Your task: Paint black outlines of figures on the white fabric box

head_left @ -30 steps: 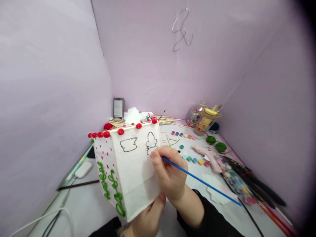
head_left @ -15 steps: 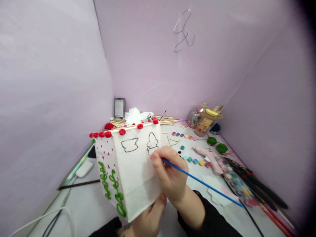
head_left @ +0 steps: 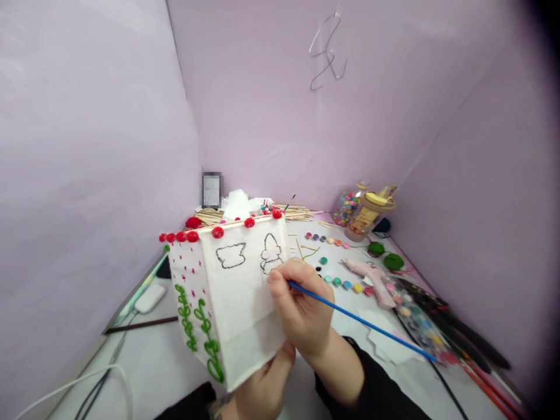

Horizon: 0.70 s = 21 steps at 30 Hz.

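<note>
Head view, near to far:
1. Left hand (head_left: 265, 388) grips the white box (head_left: 240, 318) from below, tilted above the table (head_left: 144, 361)!
2. Right hand (head_left: 303, 312) pinches the blue brush (head_left: 363, 321) at its panel.
3. Beyond, the glue gun (head_left: 371, 280) lies beside paint pots (head_left: 347, 285).

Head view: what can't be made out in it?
In the head view:
- Tip of the thin blue handle: hidden by the right hand.
- Most fingers of the left hand: behind the white fabric-covered box.
- The box's far sides: turned away.
- Content of the small dark-framed panel: pixelated.
</note>
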Tool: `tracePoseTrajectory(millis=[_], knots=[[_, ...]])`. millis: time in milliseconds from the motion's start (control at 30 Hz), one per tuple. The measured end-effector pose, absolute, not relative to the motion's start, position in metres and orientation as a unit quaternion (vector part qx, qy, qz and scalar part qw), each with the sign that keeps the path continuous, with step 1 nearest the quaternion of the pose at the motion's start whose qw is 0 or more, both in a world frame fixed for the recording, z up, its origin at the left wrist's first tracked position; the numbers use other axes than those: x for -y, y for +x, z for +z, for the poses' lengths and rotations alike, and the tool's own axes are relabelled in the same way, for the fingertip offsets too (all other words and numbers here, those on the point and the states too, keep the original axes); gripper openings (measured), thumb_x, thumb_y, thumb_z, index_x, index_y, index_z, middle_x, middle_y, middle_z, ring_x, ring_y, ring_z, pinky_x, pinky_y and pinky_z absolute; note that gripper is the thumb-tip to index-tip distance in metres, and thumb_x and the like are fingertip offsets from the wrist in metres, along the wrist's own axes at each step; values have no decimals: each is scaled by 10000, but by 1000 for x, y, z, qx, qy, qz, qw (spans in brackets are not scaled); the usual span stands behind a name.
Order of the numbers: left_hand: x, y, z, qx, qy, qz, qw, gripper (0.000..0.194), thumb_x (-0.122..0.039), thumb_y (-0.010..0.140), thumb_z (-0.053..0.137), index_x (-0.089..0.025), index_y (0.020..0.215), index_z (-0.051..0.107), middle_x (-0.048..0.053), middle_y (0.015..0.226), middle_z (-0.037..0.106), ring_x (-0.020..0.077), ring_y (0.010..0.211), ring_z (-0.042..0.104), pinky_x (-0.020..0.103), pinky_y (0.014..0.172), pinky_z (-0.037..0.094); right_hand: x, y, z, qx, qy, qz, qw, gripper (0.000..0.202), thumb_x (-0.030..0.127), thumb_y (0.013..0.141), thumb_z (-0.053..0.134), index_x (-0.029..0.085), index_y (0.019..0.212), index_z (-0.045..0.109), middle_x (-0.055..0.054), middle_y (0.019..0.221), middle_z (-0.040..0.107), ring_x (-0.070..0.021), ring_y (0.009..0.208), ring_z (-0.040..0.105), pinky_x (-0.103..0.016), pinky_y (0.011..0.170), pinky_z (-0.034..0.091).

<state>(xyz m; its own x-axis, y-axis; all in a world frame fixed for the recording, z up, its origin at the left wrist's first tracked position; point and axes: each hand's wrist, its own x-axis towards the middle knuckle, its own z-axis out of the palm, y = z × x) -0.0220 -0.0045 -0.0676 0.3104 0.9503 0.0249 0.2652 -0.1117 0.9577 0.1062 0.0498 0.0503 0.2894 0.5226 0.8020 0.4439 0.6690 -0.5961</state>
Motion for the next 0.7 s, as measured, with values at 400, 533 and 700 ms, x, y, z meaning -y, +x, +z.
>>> tracePoseTrajectory(millis=[400, 533, 700], knots=[[4, -19, -60, -470, 665, 346, 466, 625, -694, 1045, 478, -238, 1261, 847, 124, 1430, 777, 338, 1537, 535, 470, 1360, 133, -49, 106, 52, 577, -429, 5, 695, 189, 132, 948, 615, 245, 799, 587, 38, 641, 602, -131, 564, 572, -264, 549, 501], [6, -23, -66, -459, 675, 351, 459, 493, -576, 1075, 533, -248, 1290, 832, 104, 1347, 825, 303, 1546, 527, 450, 1357, 225, -49, 104, 50, 567, -429, 5, 703, 198, 120, 937, 623, 242, 785, 593, 41, 640, 601, -127, 568, 568, -259, 558, 495], [4, -23, -66, -466, 660, 348, 475, 536, -652, 1057, 520, -283, 1259, 852, 91, 1348, 827, 336, 1463, 625, 497, 1333, 302, -51, 111, 54, 493, -420, 51, 760, 187, 144, 914, 648, 236, 757, 606, 49, 644, 608, -121, 580, 578, -251, 575, 483]])
